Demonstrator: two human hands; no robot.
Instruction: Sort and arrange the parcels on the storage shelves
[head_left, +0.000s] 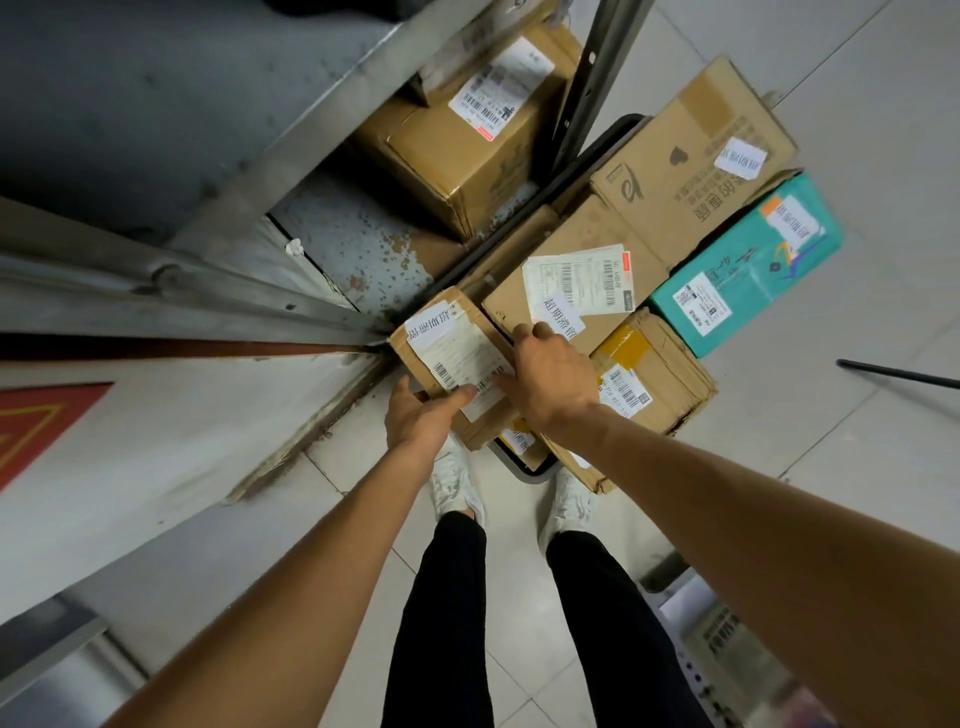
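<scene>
- Cardboard, brown and creased, formed the small parcel. It lay on top of a pile of parcels at floor level, white label up, directly ahead of both hands.
- I read the left hand as gripping the parcel's near-left corner, with the thumb pressed flat on the label. Whatever it had beneath the parcel was hidden.
- The right hand lay over the parcel's right long edge. Its fingers were bent down at the seam against the neighbouring labelled carton. Neither hand was free.
- The parcel's long axis ran from its near end, at the hands, to its far end. That far end pointed at the rusted lower shelf, which lay just beyond it and to the left.
- The left hand was on the shelf side. I judged the coming move to be a lift and a push along that axis, onto the bare shelf plate beside the stored box.
- The parcel's far-left corner sat close to the shelf frame. I judged that it would have to clear that rail first.
</scene>
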